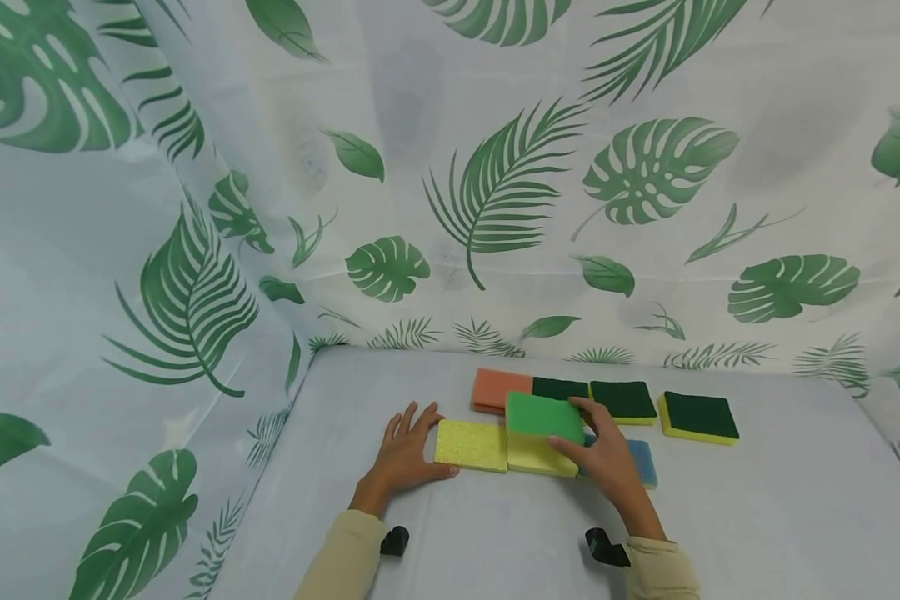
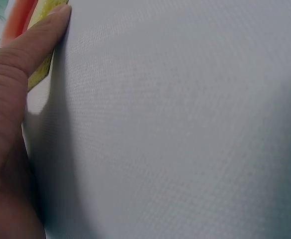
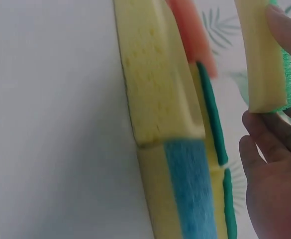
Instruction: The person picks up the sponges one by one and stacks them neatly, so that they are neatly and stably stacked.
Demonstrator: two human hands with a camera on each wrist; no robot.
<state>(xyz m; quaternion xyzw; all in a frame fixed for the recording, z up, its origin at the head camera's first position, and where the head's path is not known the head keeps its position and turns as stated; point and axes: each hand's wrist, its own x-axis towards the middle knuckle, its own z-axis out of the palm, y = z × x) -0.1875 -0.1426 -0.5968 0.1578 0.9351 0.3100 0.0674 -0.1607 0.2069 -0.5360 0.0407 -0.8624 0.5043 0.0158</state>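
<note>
In the head view my right hand (image 1: 607,458) holds a sponge with a bright green scouring side (image 1: 543,415) by its right end, green side up. It hangs over the middle yellow sponge (image 1: 534,467), apart from it in the right wrist view. My left hand (image 1: 403,458) is spread at the left end of another yellow sponge (image 1: 471,446), thumb at the front corner, index finger near the back one. Thumb contact with the sponge's edge (image 2: 45,69) shows in the left wrist view. Right of the middle sponge lies a blue-topped sponge (image 1: 644,463), partly hidden by my right hand.
Behind the front row lie an orange sponge (image 1: 499,386) and dark green-topped sponges (image 1: 622,400), one (image 1: 699,415) standing apart at the right. All rest on a white tabletop (image 1: 780,500). A leaf-patterned cloth (image 1: 540,308) hangs behind and at the sides.
</note>
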